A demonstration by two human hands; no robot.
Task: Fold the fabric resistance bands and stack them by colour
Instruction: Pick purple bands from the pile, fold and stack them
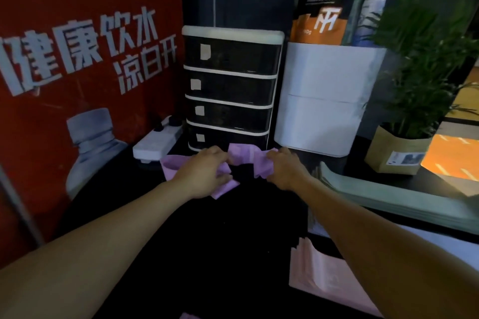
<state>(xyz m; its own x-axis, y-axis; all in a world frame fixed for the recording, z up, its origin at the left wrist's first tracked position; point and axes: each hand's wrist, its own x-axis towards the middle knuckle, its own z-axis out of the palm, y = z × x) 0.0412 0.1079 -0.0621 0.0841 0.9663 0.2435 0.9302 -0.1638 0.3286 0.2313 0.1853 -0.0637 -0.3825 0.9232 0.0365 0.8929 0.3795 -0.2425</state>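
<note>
At the far edge of the dark tabletop (233, 228), against the drawer unit (229, 90), both hands are pinching the purple band (246, 160) — left hand (204, 171) gripping its left part, right hand (285, 171) its right end. Long axis is running left-right between them — fold likely closing sideways.

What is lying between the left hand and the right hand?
In the head view, a bunched purple band spans between left hand and right hand; both grip it.
</note>
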